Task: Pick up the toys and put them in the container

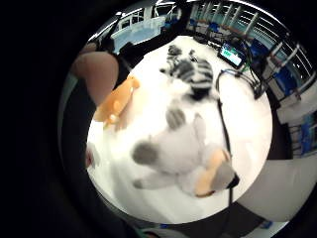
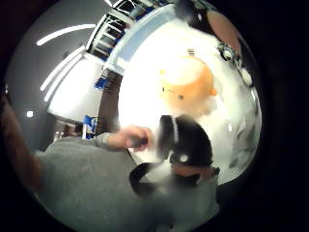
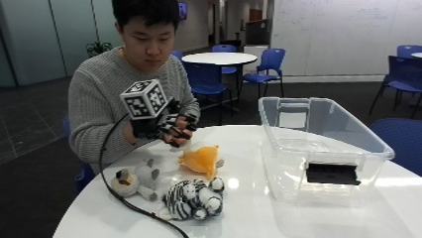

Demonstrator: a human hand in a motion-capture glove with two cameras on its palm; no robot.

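Crowding the orange toy [image 3: 200,159]: zebra [image 3: 193,199], grey plush [image 3: 135,179].

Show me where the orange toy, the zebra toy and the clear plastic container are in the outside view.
orange toy [image 3: 200,159]: outside view, on the middle of its body.
zebra toy [image 3: 191,198]: outside view, on its striped body.
clear plastic container [image 3: 369,136]: outside view, on its rim on the side away from the toys.

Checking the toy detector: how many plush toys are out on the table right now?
3, all on the white table, none in the clear container: orange plush under the gloved right hand, grey plush nearer the person, zebra plush at the front.
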